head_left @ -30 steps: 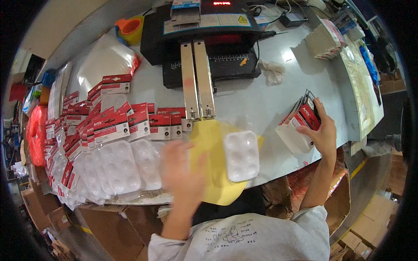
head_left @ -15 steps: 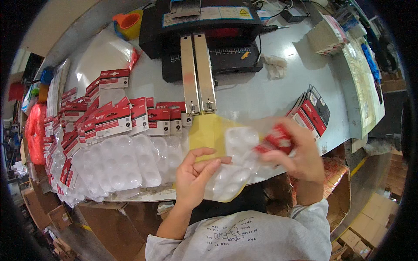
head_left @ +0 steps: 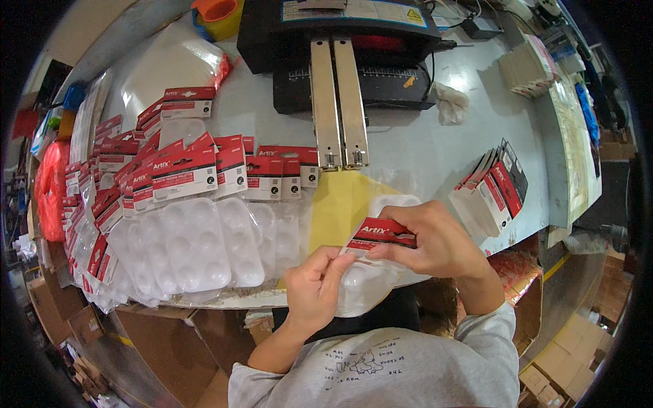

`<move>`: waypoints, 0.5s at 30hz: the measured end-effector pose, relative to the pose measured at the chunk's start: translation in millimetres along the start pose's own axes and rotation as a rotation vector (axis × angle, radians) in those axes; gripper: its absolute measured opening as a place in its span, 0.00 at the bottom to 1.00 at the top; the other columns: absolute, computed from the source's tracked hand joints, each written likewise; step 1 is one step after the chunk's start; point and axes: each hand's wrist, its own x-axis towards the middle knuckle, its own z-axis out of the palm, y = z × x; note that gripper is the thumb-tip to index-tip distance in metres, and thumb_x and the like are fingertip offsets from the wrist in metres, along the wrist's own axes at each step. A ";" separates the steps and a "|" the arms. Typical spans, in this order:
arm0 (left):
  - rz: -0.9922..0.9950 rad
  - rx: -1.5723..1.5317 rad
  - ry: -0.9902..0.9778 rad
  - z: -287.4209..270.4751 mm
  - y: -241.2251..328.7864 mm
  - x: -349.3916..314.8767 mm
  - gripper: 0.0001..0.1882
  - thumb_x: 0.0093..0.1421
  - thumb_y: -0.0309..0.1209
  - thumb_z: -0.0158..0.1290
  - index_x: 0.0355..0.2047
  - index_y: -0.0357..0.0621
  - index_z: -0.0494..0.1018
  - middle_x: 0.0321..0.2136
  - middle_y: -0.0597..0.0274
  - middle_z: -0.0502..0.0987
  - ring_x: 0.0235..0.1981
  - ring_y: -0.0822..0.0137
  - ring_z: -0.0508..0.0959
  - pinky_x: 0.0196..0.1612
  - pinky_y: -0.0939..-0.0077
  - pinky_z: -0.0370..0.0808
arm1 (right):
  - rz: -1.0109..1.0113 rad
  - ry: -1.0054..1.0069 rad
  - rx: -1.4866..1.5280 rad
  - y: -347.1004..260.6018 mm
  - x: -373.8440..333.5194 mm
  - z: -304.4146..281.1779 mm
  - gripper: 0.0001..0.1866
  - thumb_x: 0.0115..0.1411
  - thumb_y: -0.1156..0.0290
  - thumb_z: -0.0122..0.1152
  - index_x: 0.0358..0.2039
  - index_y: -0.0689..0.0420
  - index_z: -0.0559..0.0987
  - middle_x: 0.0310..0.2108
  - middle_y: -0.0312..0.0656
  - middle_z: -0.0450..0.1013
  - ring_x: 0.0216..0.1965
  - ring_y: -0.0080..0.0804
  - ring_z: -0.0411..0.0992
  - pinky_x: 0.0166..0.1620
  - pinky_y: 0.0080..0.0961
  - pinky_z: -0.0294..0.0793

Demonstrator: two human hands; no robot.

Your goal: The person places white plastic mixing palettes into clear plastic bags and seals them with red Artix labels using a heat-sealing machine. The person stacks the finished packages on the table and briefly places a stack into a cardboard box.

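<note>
My right hand (head_left: 439, 239) grips a red and white header card (head_left: 378, 231) by its right end, thumb below and fingers above. The card tilts over the mouth of a clear plastic bag with a white mixing palette (head_left: 362, 291) in it. Thumb and forefinger of my left hand (head_left: 311, 289) are pinched on the bag's edge, at the card's lower left corner. Whether the card is inside the bag's opening is hard to tell. Partly under the bag lies a yellow sheet (head_left: 331, 212), running up to two metal bars (head_left: 339, 102) of a black machine (head_left: 354, 88).
Bagged white palettes (head_left: 187, 245) with red header cards are heaped at the left. A stack of header cards (head_left: 491, 194) stands to the right, another card stack (head_left: 527, 66) at the far right. Clear bags (head_left: 166, 71) lie far left; a crumpled tissue (head_left: 450, 103) is near the machine.
My right hand has brought the header card left and down to the bag, meeting my left fingertips. The whole table view has shifted slightly to the right and up.
</note>
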 end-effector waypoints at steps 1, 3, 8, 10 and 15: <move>0.007 0.041 -0.007 -0.9 -0.6 0.4 0.07 0.59 0.28 0.53 0.30 0.34 0.75 0.17 0.69 0.74 0.20 0.82 0.68 0.23 0.85 0.65 | -0.057 0.005 -0.043 2.5 0.3 -1.4 0.19 0.46 0.58 0.68 0.30 0.60 0.75 0.20 0.48 0.71 0.22 0.46 0.71 0.28 0.33 0.68; 0.010 0.021 0.058 -3.9 -3.2 2.4 0.08 0.60 0.28 0.53 0.30 0.34 0.75 0.19 0.69 0.74 0.22 0.82 0.68 0.25 0.84 0.65 | -0.030 0.164 0.062 9.3 -0.2 -3.3 0.20 0.45 0.61 0.70 0.31 0.62 0.76 0.23 0.43 0.73 0.23 0.32 0.71 0.28 0.27 0.68; -0.069 -0.136 0.261 -10.4 -16.9 8.8 0.11 0.61 0.30 0.51 0.31 0.32 0.74 0.23 0.69 0.74 0.26 0.79 0.66 0.30 0.85 0.64 | 0.284 -0.010 0.414 27.4 -15.7 7.0 0.13 0.50 0.68 0.67 0.31 0.65 0.79 0.26 0.39 0.75 0.28 0.24 0.74 0.32 0.20 0.70; -0.057 -0.112 0.280 -9.6 -21.6 10.0 0.11 0.62 0.31 0.51 0.31 0.32 0.74 0.23 0.69 0.73 0.25 0.79 0.65 0.29 0.86 0.63 | 0.248 0.024 0.564 33.2 -20.9 17.1 0.08 0.54 0.72 0.63 0.30 0.65 0.80 0.24 0.39 0.75 0.24 0.22 0.74 0.28 0.17 0.69; -0.050 -0.140 0.277 -8.3 -23.8 8.8 0.11 0.62 0.30 0.50 0.32 0.32 0.75 0.23 0.68 0.74 0.26 0.79 0.66 0.30 0.86 0.64 | 0.253 0.137 0.776 39.3 -24.9 32.1 0.06 0.56 0.74 0.60 0.30 0.64 0.80 0.23 0.39 0.75 0.22 0.21 0.74 0.24 0.14 0.67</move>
